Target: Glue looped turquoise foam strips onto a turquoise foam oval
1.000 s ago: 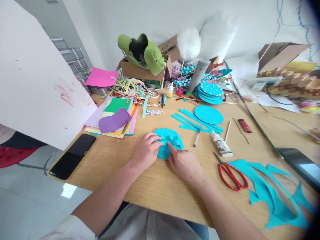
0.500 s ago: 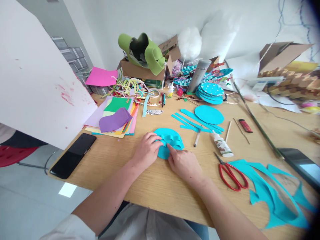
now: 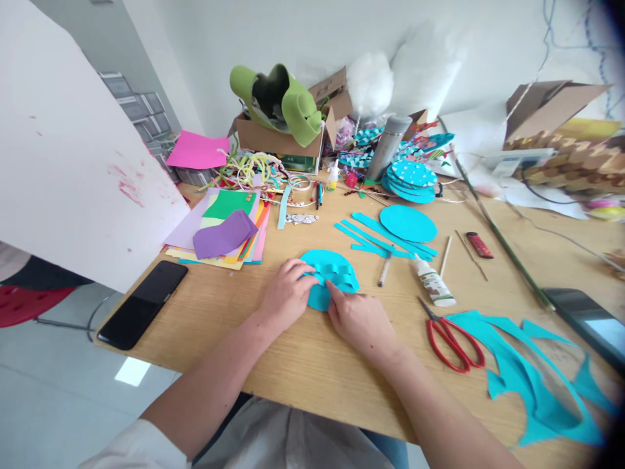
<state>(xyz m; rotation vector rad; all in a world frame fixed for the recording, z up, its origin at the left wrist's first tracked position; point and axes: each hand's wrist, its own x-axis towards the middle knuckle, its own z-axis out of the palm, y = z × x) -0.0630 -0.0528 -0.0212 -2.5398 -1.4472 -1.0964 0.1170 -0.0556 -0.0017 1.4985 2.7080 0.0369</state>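
A round blue paper disc [image 3: 319,299] lies flat on the table in front of me. Across it runs a wavy blue paper strip [image 3: 332,270], raised in small loops. My left hand [image 3: 290,286] is at the disc's left edge, its thumb and fingertips closed on the strip's left end. From the right, my right hand [image 3: 361,319] presses its stretched index finger onto the middle of the disc, just below the loops. The other fingers of that hand are curled and partly hidden, and I see nothing held in them.
Right of the disc are a pen [image 3: 385,268], a white glue bottle [image 3: 434,281], red-handled scissors [image 3: 456,342] and blue paper scraps [image 3: 541,384]. Blue strips [image 3: 371,236] and another disc [image 3: 408,223] lie beyond. A phone [image 3: 142,304] and coloured paper [image 3: 224,234] are on the left.
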